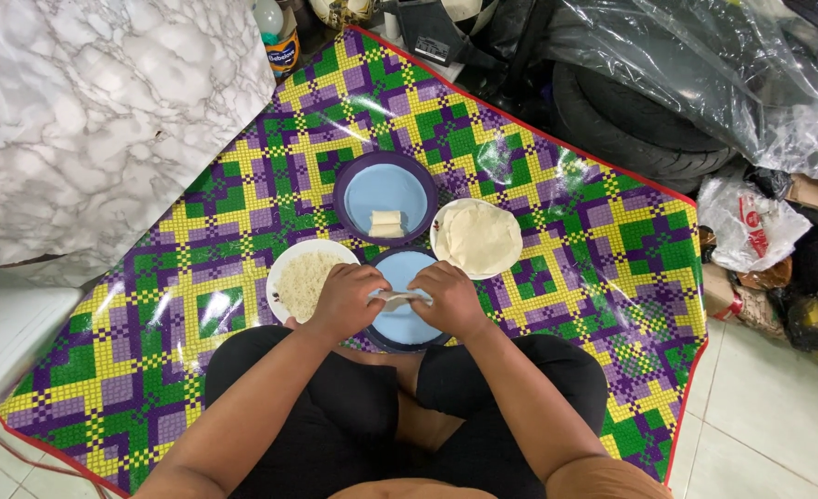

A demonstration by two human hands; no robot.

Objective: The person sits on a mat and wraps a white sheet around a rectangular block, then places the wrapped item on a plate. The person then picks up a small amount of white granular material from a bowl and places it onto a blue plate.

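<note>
My left hand [346, 299] and my right hand [450, 298] together grip a thin pale wrapper [398, 298] over a blue plate [399, 319] right in front of my knees. The wrapper is being folded between my fingers; its filling is hidden. To the left, touching my left hand's side, stands a white plate of shredded pale filling [300, 277]. A white plate stacked with round flat wrappers [478, 238] lies to the upper right. Farther back, a purple-rimmed blue plate [383, 189] carries a finished pale roll [386, 223].
Everything rests on a glossy mat [566, 249] patterned in green, purple and yellow. A marbled white block [85, 120] looms at the left. A tyre [630, 139], plastic sheeting [704, 65] and bags [751, 222] crowd the back right. Pale floor tiles [769, 416] lie right of the mat.
</note>
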